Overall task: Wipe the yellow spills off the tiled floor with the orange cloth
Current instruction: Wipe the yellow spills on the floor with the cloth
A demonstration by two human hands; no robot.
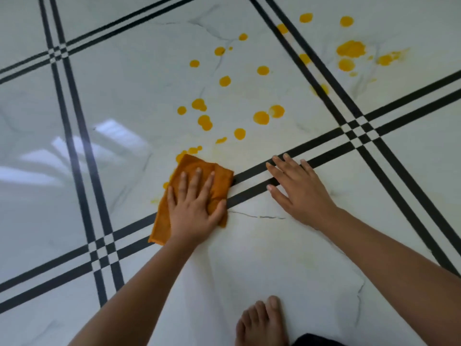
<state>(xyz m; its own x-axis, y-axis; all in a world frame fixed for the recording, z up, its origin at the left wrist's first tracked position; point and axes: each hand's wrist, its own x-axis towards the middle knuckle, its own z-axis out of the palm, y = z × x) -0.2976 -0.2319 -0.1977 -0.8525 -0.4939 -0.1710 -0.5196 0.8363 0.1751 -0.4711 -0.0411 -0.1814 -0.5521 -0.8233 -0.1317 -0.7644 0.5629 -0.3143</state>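
A folded orange cloth (163, 218) lies flat on the white marble-look tiled floor (124, 96), across a double black stripe. My left hand (194, 211) presses down on it with fingers spread. The cloth's far edge touches the nearest yellow spills (189, 151). Several round yellow drops (261, 117) dot the tile beyond the cloth. A bigger smeared yellow patch (350, 49) sits on the far right tile. Faint yellow streaks show around the cloth. My right hand (299, 193) rests flat on the floor to the right of the cloth, holding nothing.
Double black stripes (324, 156) cross the floor in a grid. A bare foot (262, 323) stands on the near tile at the bottom edge, beside a dark piece of fabric (316, 340). A thin crack line (259, 216) runs between my hands.
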